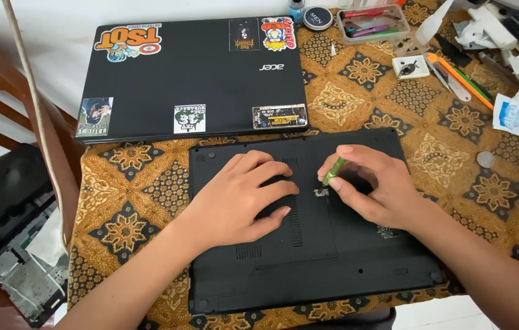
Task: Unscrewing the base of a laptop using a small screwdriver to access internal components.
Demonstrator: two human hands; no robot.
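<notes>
A black laptop point(357, 256) lies upside down on the patterned cloth, its bottom cover facing up. My left hand point(238, 198) rests flat on the cover's left half, fingers spread over the vent slots. My right hand point(369, 183) grips a small green-handled screwdriver point(334, 170), its tip set down on the cover near the middle, beside a small label.
A second closed black laptop point(192, 76) with stickers lies behind. At the back right stand a clear tray of pens point(374, 24), a round tin point(317, 18), an orange cutter point(458, 72), white parts and a coin point(485, 159). A wooden chair point(3, 104) and dismantled electronics point(15, 244) are on the left.
</notes>
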